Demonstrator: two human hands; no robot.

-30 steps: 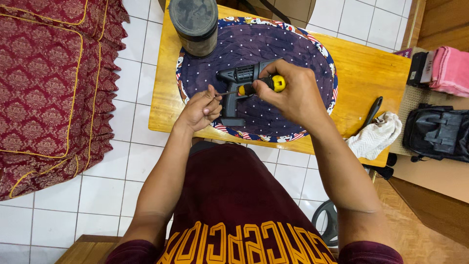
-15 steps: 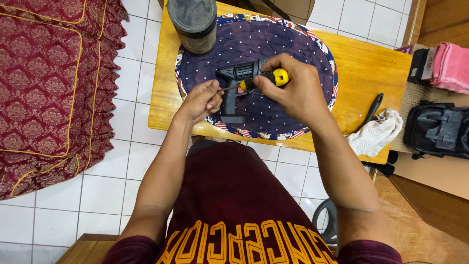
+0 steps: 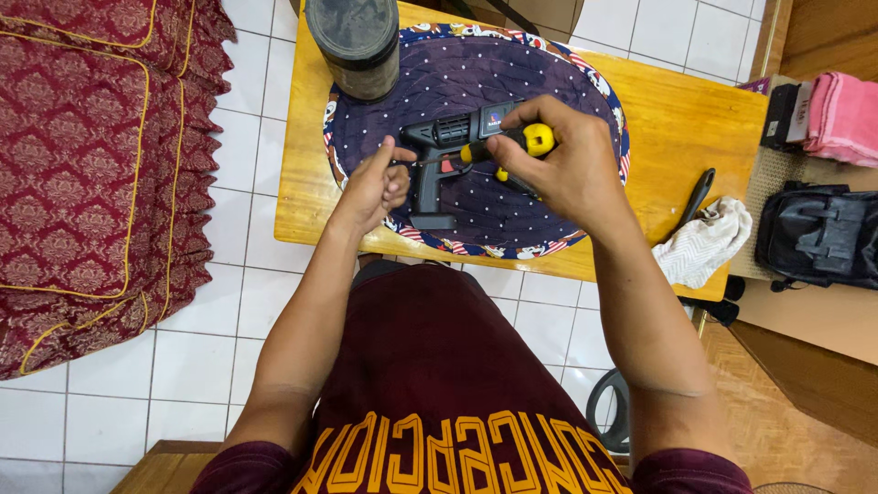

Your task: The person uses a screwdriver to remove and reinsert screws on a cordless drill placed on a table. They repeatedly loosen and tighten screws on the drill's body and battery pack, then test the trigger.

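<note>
While the black drill (image 3: pixel 445 163) lies on its side on the dotted purple mat (image 3: pixel 540 73) atop the wooden table (image 3: pixel 695 119), the right hand (image 3: pixel 562 165) grips a yellow-handled screwdriver (image 3: pixel 512 144), its tip against the drill body. Fingers of the left hand (image 3: pixel 375 187) pinch narrowly at the tip. A dark jar (image 3: pixel 355 41) stands at the mat's far left edge.

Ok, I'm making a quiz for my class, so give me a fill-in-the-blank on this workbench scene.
1. The right hand grips a screwdriver with a ____ handle.
2. The black drill lies on an oval ____ mat.
3. The left hand touches the screwdriver's ____.
4. The dark jar stands at the mat's ____ edge.

Missing: yellow; dotted; tip; left
</note>
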